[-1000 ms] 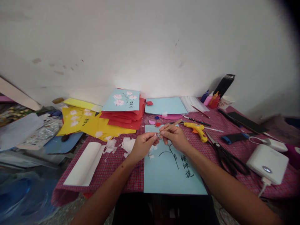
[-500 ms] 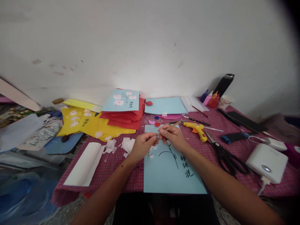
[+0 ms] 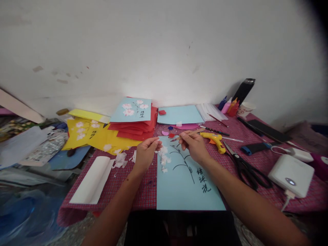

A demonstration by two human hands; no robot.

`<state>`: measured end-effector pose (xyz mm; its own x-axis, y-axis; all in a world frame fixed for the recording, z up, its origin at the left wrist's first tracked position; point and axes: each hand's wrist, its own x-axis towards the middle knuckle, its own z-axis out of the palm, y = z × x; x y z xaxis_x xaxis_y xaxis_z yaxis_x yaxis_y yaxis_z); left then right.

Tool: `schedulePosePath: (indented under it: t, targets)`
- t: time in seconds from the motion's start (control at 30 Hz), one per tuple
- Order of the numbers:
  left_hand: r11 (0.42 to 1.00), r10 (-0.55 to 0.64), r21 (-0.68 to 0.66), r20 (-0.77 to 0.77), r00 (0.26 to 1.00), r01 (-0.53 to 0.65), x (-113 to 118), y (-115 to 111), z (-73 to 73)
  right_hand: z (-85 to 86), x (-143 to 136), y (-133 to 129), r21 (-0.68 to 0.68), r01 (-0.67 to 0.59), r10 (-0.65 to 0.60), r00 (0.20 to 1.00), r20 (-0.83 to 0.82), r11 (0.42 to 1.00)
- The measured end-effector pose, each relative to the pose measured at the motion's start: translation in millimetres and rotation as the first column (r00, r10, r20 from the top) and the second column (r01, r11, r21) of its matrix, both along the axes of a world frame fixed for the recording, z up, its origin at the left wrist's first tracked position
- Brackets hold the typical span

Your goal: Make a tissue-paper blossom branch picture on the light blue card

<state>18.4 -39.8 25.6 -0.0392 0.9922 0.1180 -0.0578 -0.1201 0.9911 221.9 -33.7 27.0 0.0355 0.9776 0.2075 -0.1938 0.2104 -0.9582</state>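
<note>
My left hand (image 3: pixel 148 150) is closed in a pinch over the left edge of a light blue sheet (image 3: pixel 179 198). At its fingertips a small scrap of white paper shows faintly. In my right hand (image 3: pixel 192 145) is a paintbrush (image 3: pixel 176 138), its dark tip pointing left, above a drawn black branch (image 3: pixel 183 159). Crumpled white paper petals (image 3: pixel 164 159) lie on the sheet's upper left, just right of my left hand. Black handwritten characters (image 3: pixel 203 181) run down the sheet's right side. Paint palette wells (image 3: pixel 171 135) with red, pink and blue sit just beyond the sheet.
On the left lie torn white paper scraps (image 3: pixel 120 160) and a folded white sheet (image 3: pixel 89 181). A finished blue card (image 3: pixel 132 109) tops a red paper stack (image 3: pixel 133 129). To the right are a yellow glue gun (image 3: pixel 216 139), black scissors (image 3: pixel 247 169), paint bottles (image 3: pixel 230 106) and a white power bank (image 3: pixel 292 176).
My hands have come apart: the left moved left, away from the brush tip, and the right shifted slightly right with the paintbrush. More of the branch and white petals shows.
</note>
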Motion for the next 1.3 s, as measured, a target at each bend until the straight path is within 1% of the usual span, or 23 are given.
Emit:
schedulePosePath:
  t: [0.07, 0.17, 0.2, 0.27, 0.37, 0.47, 0.53, 0.6, 0.67, 0.7, 0.73, 0.77, 0.83, 0.87, 0.93, 1.0, 1.07, 1.1, 1.2, 1.3]
  targets:
    - [0.999, 0.023, 0.049, -0.141, 0.990, -0.016, -3.1, 1.5, -0.9, -0.9, 0.0, 0.3, 0.007, -0.010, 0.010, 1.000, 0.000, 1.000]
    - [0.982, 0.048, 0.188, -0.379, 0.924, 0.026, -5.8, 2.5, -5.1, -1.9, -0.3, 0.3, 0.016, -0.012, 0.011, 0.999, 0.036, 1.000]
    - [0.973, 0.050, 0.224, -0.423, 0.905, 0.051, -6.4, 2.6, -6.8, -2.1, -0.3, 0.4, 0.013, -0.011, 0.011, 0.999, 0.046, 1.000]
    - [0.966, 0.029, 0.241, -0.457, 0.889, 0.093, -7.5, 2.9, -9.3, -2.2, 0.0, 0.8, 0.006, -0.011, 0.011, 0.998, 0.055, 1.000]
    - [0.975, 0.006, 0.200, -0.467, 0.884, 0.099, -9.6, 3.2, -9.5, -2.2, 1.3, 2.1, 0.002, -0.008, 0.008, 0.998, 0.057, 1.000]
    - [0.983, 0.028, 0.175, -0.428, 0.903, 0.052, -11.4, 4.8, -6.1, -2.9, 2.6, 3.5, 0.000, -0.009, 0.009, 0.999, 0.052, 1.000]
    - [0.985, 0.058, 0.171, -0.354, 0.934, 0.004, -13.0, 6.9, -3.1, -3.9, 3.1, 4.2, 0.000, -0.015, 0.015, 0.999, 0.052, 1.000]
    - [0.984, 0.103, 0.169, -0.225, 0.969, -0.065, -17.1, 8.6, 1.2, -5.2, 3.4, 4.4, 0.007, -0.018, 0.018, 0.998, 0.060, 1.000]
    - [0.979, 0.147, 0.158, -0.106, 0.984, -0.129, -25.6, 7.9, 7.3, -6.4, 3.2, 4.2, 0.015, -0.019, 0.018, 0.997, 0.076, 1.000]
    - [0.977, 0.161, 0.153, -0.087, 0.983, -0.147, -31.7, 6.1, 11.0, -6.8, 2.9, 3.9, 0.018, -0.020, 0.018, 0.996, 0.085, 1.000]
    - [0.977, 0.166, 0.154, -0.116, 0.979, -0.147, -39.0, 3.1, 14.7, -7.1, 2.6, 3.5, 0.018, -0.021, 0.019, 0.996, 0.093, 1.000]
    - [0.977, 0.169, 0.160, -0.179, 0.969, -0.141, -47.2, -1.2, 18.2, -7.1, 2.1, 3.0, 0.015, -0.025, 0.024, 0.995, 0.099, 1.000]
    - [0.988, 0.124, 0.132, -0.363, 0.923, -0.081, -64.2, -12.5, 23.2, -6.7, 1.0, 2.0, 0.007, -0.038, 0.037, 0.994, 0.100, 0.999]
    - [0.990, 0.115, 0.127, -0.469, 0.876, -0.061, -72.3, -19.2, 24.2, -6.3, 0.5, 1.5, 0.006, -0.043, 0.042, 0.995, 0.094, 0.999]
    - [0.985, 0.106, 0.172, -0.659, 0.745, 0.012, -86.4, -33.2, 22.9, -5.5, -0.4, 0.7, 0.012, -0.047, 0.045, 0.995, 0.092, 0.999]
    - [0.975, 0.104, 0.202, -0.783, 0.614, 0.091, -96.7, -46.0, 18.2, -5.3, -1.0, 0.2, 0.029, -0.040, 0.036, 0.993, 0.115, 0.999]
    - [0.971, 0.101, 0.198, -0.848, 0.520, 0.134, -103.3, -55.4, 12.2, -5.7, -1.5, 0.0, 0.040, -0.033, 0.027, 0.988, 0.151, 0.999]
    - [0.971, 0.100, 0.192, -0.865, 0.491, 0.142, -105.4, -58.5, 9.3, -6.1, -1.8, -0.1, 0.042, -0.031, 0.024, 0.986, 0.164, 0.999]
    - [0.972, 0.118, 0.193, -0.891, 0.438, 0.131, -109.1, -61.3, 2.8, -7.0, -2.5, -0.3, 0.032, -0.034, 0.028, 0.984, 0.175, 0.999]
    - [0.968, 0.132, 0.204, -0.908, 0.397, 0.145, -110.6, -58.3, -1.5, -6.6, -2.3, -0.8, 0.036, -0.032, 0.025, 0.985, 0.171, 0.999]
